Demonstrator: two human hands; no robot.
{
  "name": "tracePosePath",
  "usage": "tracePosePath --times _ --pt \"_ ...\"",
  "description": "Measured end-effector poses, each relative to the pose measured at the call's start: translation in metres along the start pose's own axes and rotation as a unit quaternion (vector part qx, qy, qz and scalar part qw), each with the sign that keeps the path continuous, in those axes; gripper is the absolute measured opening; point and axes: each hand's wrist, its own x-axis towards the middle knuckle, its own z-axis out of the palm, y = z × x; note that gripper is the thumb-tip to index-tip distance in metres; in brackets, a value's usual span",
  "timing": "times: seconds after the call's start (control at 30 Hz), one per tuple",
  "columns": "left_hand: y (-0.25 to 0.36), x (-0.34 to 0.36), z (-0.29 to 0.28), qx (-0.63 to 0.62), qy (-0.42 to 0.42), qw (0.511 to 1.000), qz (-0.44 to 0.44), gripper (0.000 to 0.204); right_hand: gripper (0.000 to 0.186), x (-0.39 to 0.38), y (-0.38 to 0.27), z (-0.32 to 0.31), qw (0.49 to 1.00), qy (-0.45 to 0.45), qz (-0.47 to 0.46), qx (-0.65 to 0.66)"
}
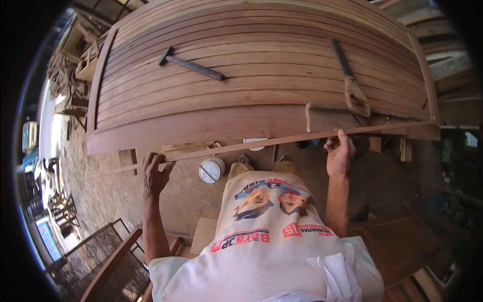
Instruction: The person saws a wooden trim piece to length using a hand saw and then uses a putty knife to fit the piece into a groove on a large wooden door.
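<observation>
Left hand: the person's left hand (pixel 155 173) is closed around a long thin wooden strip (pixel 287 139), fingers bent over it; how hard it grips, I cannot tell.
Right hand: the right hand (pixel 340 153) has its fingers mostly curled, with a fingertip up against the strip's near side; whether the thumb pinches it too, I cannot tell.
Strip: it runs through the left hand and past it, its far left stretch out over the floor; between the hands it spans the gap in front of the body, then goes on beyond the right hand to the panel's near right corner. It slants, higher in view at the right.
Board piece: a short brown board (pixel 329 118) lies just beyond the right hand, on the near edge of the panel, the strip passing along its near side.
Panel: a broad slatted wooden panel (pixel 226 88), framed at its sides, spreads out ahead of both hands.
Saw: a handsaw (pixel 348 76) lies on the slats, wooden handle toward the person, its end by the board.
Hammer: a hammer (pixel 193 66) lies well to the saw's left, head leftward.
Bucket: a white bucket (pixel 207 171) stands on the floor between the hands, nearer the left.
</observation>
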Motion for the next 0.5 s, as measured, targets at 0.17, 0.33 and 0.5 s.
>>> tracePosePath --times 0.17,0.33,0.5 --pt "-0.043 0.017 -0.018 0.034 0.026 0.999 -0.021 0.038 0.025 -0.010 0.015 0.035 0.995 -0.051 0.051 0.065" --pt "-0.091 0.037 -0.023 0.037 0.005 0.998 -0.046 0.040 0.036 -0.021 0.031 0.065 0.992 -0.098 0.075 0.032" --pt "-0.110 0.043 -0.045 0.091 -0.064 0.993 -0.040 0.029 0.033 -0.030 0.063 0.090 0.980 -0.137 0.118 0.080"
